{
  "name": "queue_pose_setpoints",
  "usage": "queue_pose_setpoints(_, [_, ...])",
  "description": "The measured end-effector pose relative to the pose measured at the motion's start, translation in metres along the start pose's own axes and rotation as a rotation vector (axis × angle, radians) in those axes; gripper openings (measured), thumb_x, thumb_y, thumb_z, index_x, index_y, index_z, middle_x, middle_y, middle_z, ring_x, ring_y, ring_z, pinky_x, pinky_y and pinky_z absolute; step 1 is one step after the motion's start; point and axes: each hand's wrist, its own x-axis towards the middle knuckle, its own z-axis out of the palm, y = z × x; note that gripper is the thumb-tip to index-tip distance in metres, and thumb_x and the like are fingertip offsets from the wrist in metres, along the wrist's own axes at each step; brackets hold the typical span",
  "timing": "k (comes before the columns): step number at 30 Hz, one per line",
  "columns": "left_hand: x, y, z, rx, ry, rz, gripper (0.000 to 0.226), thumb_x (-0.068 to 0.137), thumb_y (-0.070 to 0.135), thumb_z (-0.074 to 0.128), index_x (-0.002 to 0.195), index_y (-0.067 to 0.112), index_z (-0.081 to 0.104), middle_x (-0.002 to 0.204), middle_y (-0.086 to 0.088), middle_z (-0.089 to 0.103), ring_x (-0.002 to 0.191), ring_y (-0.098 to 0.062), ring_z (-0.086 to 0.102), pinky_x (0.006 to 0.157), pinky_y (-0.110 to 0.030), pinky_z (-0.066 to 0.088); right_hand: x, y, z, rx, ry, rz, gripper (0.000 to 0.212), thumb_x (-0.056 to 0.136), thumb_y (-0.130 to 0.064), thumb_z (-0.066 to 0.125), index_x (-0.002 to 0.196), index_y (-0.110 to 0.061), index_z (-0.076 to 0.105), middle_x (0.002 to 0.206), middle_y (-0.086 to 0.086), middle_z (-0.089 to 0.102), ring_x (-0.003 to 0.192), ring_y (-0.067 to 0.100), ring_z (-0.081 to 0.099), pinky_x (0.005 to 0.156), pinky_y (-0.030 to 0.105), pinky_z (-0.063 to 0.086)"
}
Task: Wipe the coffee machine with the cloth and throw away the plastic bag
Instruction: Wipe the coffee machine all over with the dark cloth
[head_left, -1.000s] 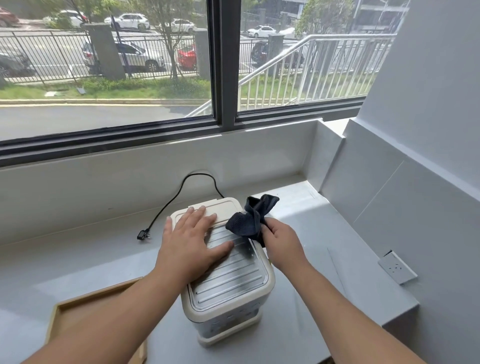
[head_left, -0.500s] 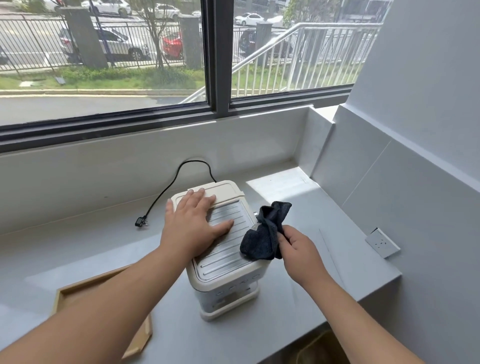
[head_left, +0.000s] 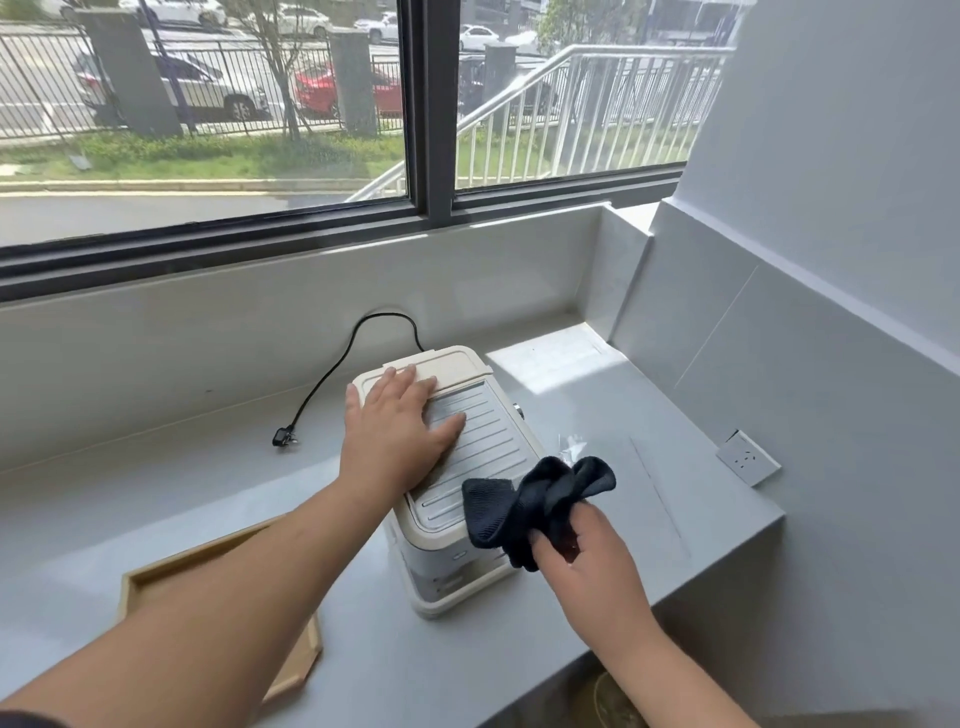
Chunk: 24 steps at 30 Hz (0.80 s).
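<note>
The left hand (head_left: 400, 431) lies flat, fingers straight, on the ribbed top of the cream coffee machine (head_left: 483, 447), whose black power cord (head_left: 353, 353) trails off beyond the fingertips. The right hand (head_left: 582, 551) grips a bunched dark cloth (head_left: 535, 499) at the machine's near right corner, though I cannot tell whether the cloth touches it. A crumpled bit of clear plastic (head_left: 570, 444) lies on the grey counter (head_left: 597, 389) just beyond the cloth, and a wooden tray (head_left: 197, 552) sits under the left forearm.
</note>
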Motion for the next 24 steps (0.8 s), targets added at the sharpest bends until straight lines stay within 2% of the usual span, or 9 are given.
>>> queue_pose_setpoints(2, [-0.002, -0.001, 0.0, -0.033, 0.021, 0.011, 0.067, 0.094, 0.069, 0.047, 0.15, 0.032, 0.051, 0.167, 0.004, 0.037, 0.158, -0.018, 0.021, 0.128, -0.056, 0.002, -0.009, -0.007, 0.015, -0.07, -0.012, -0.05, 0.018, 0.09, -0.055, 0.057, 0.101, -0.041, 0.058, 0.107, -0.025, 0.056, 0.098, 0.001, 0.061, 0.078, 0.015, 0.049])
queue_pose_setpoints(4, [-0.004, -0.003, 0.0, -0.062, 0.032, 0.019, 0.062, 0.096, 0.063, 0.05, 0.149, 0.031, 0.053, 0.166, 0.003, 0.039, 0.158, -0.019, 0.023, 0.129, -0.053, 0.001, -0.015, -0.014, 0.03, -0.132, -0.011, -0.096, 0.023, 0.089, -0.055, 0.057, 0.096, -0.034, 0.058, 0.103, -0.02, 0.054, 0.091, 0.007, 0.062, 0.077, 0.028, 0.054])
queue_pose_setpoints(7, [-0.01, -0.005, 0.0, -0.105, 0.041, 0.052, 0.056, 0.096, 0.058, 0.053, 0.143, 0.029, 0.058, 0.162, 0.001, 0.045, 0.155, -0.021, 0.029, 0.129, -0.049, -0.002, -0.021, -0.028, 0.046, -0.236, 0.035, -0.244, 0.02, 0.09, -0.051, 0.061, 0.091, -0.032, 0.055, 0.094, -0.019, 0.048, 0.076, 0.012, 0.057, 0.063, 0.027, 0.048])
queue_pose_setpoints(11, [-0.021, -0.009, -0.002, -0.207, 0.107, 0.107, 0.038, 0.092, 0.047, 0.065, 0.121, 0.023, 0.068, 0.146, 0.0, 0.056, 0.142, -0.023, 0.044, 0.128, -0.048, 0.014, -0.024, -0.044, 0.059, -0.432, 0.105, -0.457, 0.022, 0.09, -0.043, 0.067, 0.088, -0.021, 0.061, 0.088, -0.007, 0.058, 0.062, 0.017, 0.058, 0.05, 0.029, 0.047])
queue_pose_setpoints(14, [-0.031, -0.015, -0.005, -0.251, 0.18, 0.117, 0.033, 0.089, 0.043, 0.07, 0.114, 0.023, 0.067, 0.133, 0.002, 0.06, 0.129, -0.023, 0.049, 0.112, -0.044, 0.036, -0.026, -0.053, 0.066, -0.571, 0.141, -0.555, 0.02, 0.09, -0.038, 0.073, 0.094, -0.019, 0.068, 0.088, -0.001, 0.065, 0.061, 0.019, 0.062, 0.046, 0.03, 0.049])
queue_pose_setpoints(18, [-0.048, -0.024, -0.01, -0.209, 0.313, 0.125, 0.033, 0.084, 0.039, 0.077, 0.108, 0.02, 0.065, 0.111, 0.0, 0.06, 0.105, -0.027, 0.052, 0.092, -0.045, 0.044, -0.031, -0.069, 0.08, -0.725, 0.121, -0.614, 0.016, 0.09, -0.036, 0.07, 0.09, -0.021, 0.068, 0.079, -0.002, 0.061, 0.052, 0.018, 0.057, 0.039, 0.034, 0.047])
queue_pose_setpoints(21, [-0.061, -0.038, -0.012, -0.315, 0.243, 0.076, 0.028, 0.087, 0.044, 0.073, 0.104, 0.026, 0.06, 0.098, 0.007, 0.059, 0.089, -0.021, 0.054, 0.077, -0.038, 0.045, -0.032, -0.089, 0.095, -0.851, 0.019, -0.6, 0.015, 0.083, -0.033, 0.077, 0.087, -0.024, 0.066, 0.074, -0.003, 0.056, 0.047, 0.017, 0.052, 0.035, 0.032, 0.042])
queue_pose_setpoints(23, [-0.068, -0.051, -0.014, -0.392, 0.144, -0.033, 0.025, 0.087, 0.058, 0.064, 0.091, 0.035, 0.054, 0.078, 0.013, 0.058, 0.072, -0.012, 0.056, 0.06, -0.032, 0.04, -0.03, -0.104, 0.106, -0.92, -0.077, -0.538, 0.024, 0.073, -0.029, 0.084, 0.085, -0.025, 0.064, 0.072, -0.004, 0.055, 0.045, 0.015, 0.053, 0.035, 0.029, 0.041])
queue_pose_setpoints(24, [-0.071, -0.059, -0.015, -0.414, 0.095, -0.101, 0.032, 0.085, 0.066, 0.058, 0.083, 0.035, 0.053, 0.069, 0.012, 0.059, 0.068, -0.007, 0.056, 0.056, -0.031, 0.038, -0.028, -0.111, 0.112, -0.936, -0.121, -0.501, 0.028, 0.07, -0.028, 0.085, 0.086, -0.026, 0.062, 0.072, -0.005, 0.055, 0.045, 0.014, 0.055, 0.036, 0.027, 0.042])
